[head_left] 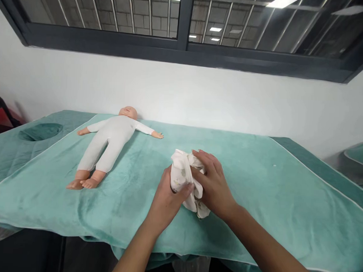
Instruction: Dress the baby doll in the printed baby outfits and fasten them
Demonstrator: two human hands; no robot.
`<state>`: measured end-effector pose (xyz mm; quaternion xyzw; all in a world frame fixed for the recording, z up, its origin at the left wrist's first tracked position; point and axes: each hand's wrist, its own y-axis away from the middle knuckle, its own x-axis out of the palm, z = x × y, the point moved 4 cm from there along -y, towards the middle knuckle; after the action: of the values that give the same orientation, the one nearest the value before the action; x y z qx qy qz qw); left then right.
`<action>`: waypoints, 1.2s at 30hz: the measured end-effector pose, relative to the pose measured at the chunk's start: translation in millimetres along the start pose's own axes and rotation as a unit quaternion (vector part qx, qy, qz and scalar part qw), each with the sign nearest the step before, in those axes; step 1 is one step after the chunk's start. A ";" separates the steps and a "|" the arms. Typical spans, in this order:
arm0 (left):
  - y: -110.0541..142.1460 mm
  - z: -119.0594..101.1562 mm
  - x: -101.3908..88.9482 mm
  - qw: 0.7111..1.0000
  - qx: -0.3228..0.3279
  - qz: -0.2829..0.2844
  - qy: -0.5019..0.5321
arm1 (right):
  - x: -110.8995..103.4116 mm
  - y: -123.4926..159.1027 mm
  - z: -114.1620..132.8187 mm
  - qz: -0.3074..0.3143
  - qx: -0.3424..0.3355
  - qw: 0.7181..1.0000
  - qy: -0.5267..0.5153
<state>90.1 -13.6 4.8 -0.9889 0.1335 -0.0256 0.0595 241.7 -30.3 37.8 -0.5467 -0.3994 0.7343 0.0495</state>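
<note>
A bunched-up white cloth item (180, 173) with a small print is held above the green cover, in front of me. It looks like a folded baby garment, but its exact kind I cannot make out. My left hand (166, 199) grips its left side, thumb pressed on the front. From the right, my right hand (214, 183) closes on the cloth, with some fingers tucked into its folds. To the left, a baby doll (117, 129) in a white bodysuit lies on its back, arms spread, apart from both hands.
A green plush cover (257, 195) with white piping lies over the bed. A face hole (41, 132) is at its left end. Behind stands a white wall (201, 96) below a dark-framed window (182, 48). A red and black object (0, 116) sits at the far left.
</note>
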 end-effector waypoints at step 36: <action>-25.7 23.1 -77.6 0.962 -0.088 -0.238 0.100 | -103.0 59.0 -107.7 -0.228 0.386 0.868 -0.215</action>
<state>23.6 34.3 -17.6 -0.9860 -0.0984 -0.1257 -0.0490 394.8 -65.3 69.6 -0.2067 -0.1985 0.8976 0.3350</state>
